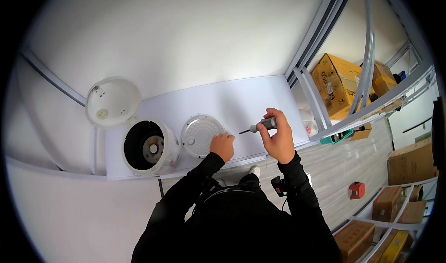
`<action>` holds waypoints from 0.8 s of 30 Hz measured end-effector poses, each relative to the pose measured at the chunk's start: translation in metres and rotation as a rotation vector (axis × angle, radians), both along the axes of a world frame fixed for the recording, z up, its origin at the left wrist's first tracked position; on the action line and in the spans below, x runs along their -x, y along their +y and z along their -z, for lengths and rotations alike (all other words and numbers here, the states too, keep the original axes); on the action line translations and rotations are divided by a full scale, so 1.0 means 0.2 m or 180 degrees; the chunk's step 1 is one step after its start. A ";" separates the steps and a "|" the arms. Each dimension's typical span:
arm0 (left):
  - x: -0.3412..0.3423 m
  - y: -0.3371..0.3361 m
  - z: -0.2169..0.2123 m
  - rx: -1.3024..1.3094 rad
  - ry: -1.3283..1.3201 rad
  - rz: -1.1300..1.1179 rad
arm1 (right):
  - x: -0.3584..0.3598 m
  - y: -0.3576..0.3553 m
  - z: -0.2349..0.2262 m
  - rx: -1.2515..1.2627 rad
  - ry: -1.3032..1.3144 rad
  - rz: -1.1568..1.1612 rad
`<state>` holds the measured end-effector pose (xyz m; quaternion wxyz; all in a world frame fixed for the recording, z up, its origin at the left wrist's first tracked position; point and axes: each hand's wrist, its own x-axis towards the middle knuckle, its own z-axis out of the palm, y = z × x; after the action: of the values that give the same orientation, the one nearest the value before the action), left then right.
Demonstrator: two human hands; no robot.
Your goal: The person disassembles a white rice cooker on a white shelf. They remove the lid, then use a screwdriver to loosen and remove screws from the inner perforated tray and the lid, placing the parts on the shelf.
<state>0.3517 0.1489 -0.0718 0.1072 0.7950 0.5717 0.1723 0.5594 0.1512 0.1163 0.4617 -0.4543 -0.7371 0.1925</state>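
Observation:
My right hand (pixel 279 140) grips a screwdriver (pixel 265 125) by its grey handle, above the right half of the white table (pixel 260 93). Its thin dark shaft points left. My left hand (pixel 222 147) is closed at the right edge of a round inner lid (pixel 200 137), pale with a metal rim and small dimples or holes. Whatever its fingers hold, if anything, is hidden. Left of the disc stands a white rice cooker (pixel 169 147) with its outer lid (pixel 114 102) swung open. A dark cavity shows inside, with a round heating plate (pixel 153 149) at the bottom.
Grey metal frame posts (pixel 316 30) rise at the table's right end. Beyond them sit cardboard boxes (pixel 339 86) and a green basket (pixel 337 137). A red stool (pixel 357 190) stands on the floor, near shelves with more boxes (pixel 355 239).

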 end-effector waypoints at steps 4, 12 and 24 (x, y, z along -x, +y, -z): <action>0.06 0.00 -0.05 -0.0184 -0.0808 -0.0455 | 0.04 0.04 0.05 -0.0241 -0.0061 -0.0097; 0.16 0.02 -0.01 -0.0173 -0.0619 -0.0864 | 0.22 0.13 0.18 -0.0072 -0.0303 -0.0621; 0.14 0.00 0.01 0.0027 -0.0342 -0.0925 | 0.30 0.18 0.25 -0.0054 -0.0363 -0.0661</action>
<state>0.3244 0.1490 -0.0747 0.1148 0.6931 0.6749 0.2259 0.4998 0.1879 0.0659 0.4004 -0.3818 -0.8069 0.2069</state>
